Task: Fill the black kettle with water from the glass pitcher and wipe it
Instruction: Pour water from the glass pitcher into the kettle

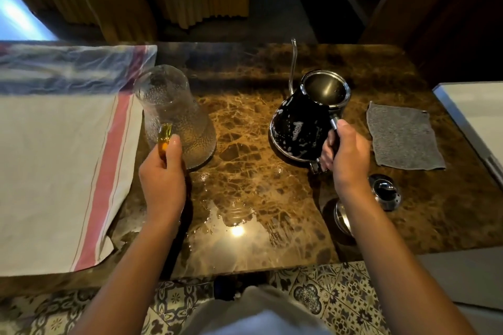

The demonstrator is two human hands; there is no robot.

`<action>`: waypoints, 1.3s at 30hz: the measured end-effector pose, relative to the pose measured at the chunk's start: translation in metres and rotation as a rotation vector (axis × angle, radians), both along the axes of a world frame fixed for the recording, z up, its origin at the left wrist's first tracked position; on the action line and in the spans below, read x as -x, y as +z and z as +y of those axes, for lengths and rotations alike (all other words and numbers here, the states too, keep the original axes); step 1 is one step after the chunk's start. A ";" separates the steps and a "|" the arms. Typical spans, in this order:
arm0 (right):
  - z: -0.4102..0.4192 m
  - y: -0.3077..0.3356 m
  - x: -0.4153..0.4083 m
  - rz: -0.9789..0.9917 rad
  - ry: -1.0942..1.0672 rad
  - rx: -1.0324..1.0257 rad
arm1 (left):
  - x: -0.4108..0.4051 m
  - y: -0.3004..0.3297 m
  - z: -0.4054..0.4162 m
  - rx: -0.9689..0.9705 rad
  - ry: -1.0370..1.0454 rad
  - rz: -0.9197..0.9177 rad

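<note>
Two hands grip a pitcher and a kettle on a marble table (pixel 245 122).
Left hand (pixel 163 171) curls round the glass pitcher (pixel 174 117) handle at nine o'clock; right hand (pixel 348 155) grasps the lidless, tilted black kettle (pixel 302 125) handle at three o'clock.

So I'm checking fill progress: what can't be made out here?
- Head view: water level inside the black kettle; its interior is dark.
- Kettle handle, mostly wrapped by the right hand.
- Glass pitcher contents: textured glass hides any water.
- Round metal object, partly behind the right forearm.
</note>
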State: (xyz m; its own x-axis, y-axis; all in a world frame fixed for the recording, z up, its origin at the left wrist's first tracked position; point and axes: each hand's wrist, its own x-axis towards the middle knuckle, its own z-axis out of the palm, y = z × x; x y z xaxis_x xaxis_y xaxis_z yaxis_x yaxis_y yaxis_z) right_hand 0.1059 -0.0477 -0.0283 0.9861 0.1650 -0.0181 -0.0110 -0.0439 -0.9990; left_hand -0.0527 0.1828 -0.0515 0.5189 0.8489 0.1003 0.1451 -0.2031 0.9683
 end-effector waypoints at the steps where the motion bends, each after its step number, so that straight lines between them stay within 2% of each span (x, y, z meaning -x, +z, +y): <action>1: 0.000 -0.001 -0.001 -0.003 0.001 -0.005 | -0.003 0.005 0.001 0.044 0.011 0.022; 6: -0.003 -0.003 -0.004 -0.025 0.050 -0.017 | 0.000 0.018 0.009 0.256 -0.049 0.010; 14: -0.002 -0.004 -0.009 -0.020 0.089 -0.053 | -0.014 0.009 0.005 0.253 0.043 -0.111; 23: 0.005 -0.005 -0.016 -0.025 0.103 -0.043 | -0.006 0.013 0.019 0.364 -0.241 -0.140; 33: 0.008 -0.002 -0.014 0.007 0.112 -0.019 | -0.015 0.026 0.006 0.070 -0.149 0.000; 39: 0.007 -0.001 -0.014 0.005 0.128 -0.027 | -0.015 0.048 0.008 0.015 -0.204 0.007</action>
